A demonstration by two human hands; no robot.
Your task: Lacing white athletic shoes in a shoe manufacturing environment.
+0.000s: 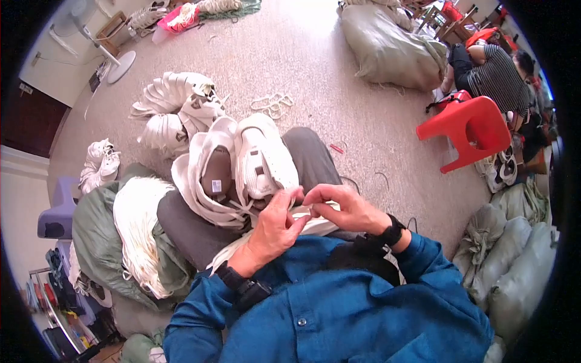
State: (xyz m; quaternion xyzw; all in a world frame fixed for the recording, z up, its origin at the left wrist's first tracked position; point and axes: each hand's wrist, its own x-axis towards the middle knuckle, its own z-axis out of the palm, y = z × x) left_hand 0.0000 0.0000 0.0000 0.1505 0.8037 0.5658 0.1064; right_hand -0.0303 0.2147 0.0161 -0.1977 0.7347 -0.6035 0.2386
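White shoe uppers (266, 154) rest bundled together across my lap, toes pointing away from me. Just at their near end, my left hand (275, 227) is closed, its fingertips pinching a thin white shoelace. Close beside it on the right, my right hand (345, 209) pinches the lace too, thumb against forefinger. The lace between the fingertips is small and partly hidden by them. Below both hands a bunch of loose white laces (318, 226) lies over my lap.
More bundled uppers (175, 112) lie on the floor ahead. At left, a hank of white laces (142, 224) drapes over a green sack (91, 224). A red stool (469, 130) stands at right near a seated person (499, 75). Filled sacks (514, 260) line the right side.
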